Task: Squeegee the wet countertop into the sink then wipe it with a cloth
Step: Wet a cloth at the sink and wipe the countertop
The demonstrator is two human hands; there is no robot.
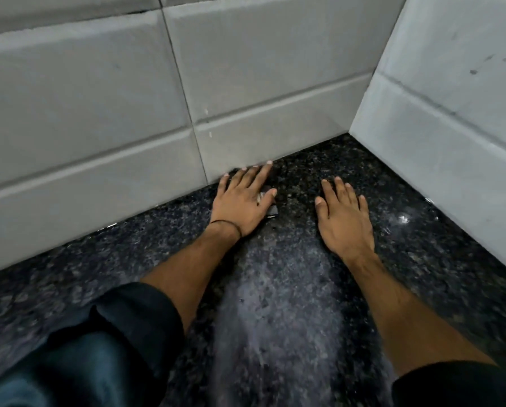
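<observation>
From the head camera, the left hand (243, 201) lies flat on the dark speckled counter (451, 259) at the foot of the tiled wall (99, 98). Its fingers (259, 174) are straight and released, pressing on a small dark object (272, 212) too hidden to identify. The right hand (345, 221) rests nearby, palm down and holding nothing. A pale wet streak (275, 304) runs between the forearms.

Kitchen: granite countertop (275, 304), tiled walls (99, 98).
</observation>
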